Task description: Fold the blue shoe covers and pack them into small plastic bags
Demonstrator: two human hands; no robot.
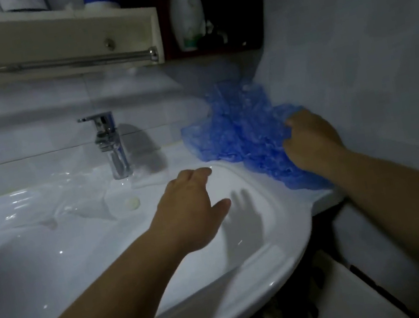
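Blue shoe covers [237, 131]: 1 loose heap, count not readable. Thin, crinkled, translucent blue plastic, none folded. The heap sits on the sink ledge [180, 158] in the back right corner. Its top leans against the wall [351, 49] and its near edge trails along the ledge toward the front. The right hand [311, 138] grips the heap's right side, fingers sunk into the plastic. A small flat clear plastic piece [147, 180] lies at the foot of the faucet [110, 145], just left of the heap. Too blurred to tell whether it is a bag.
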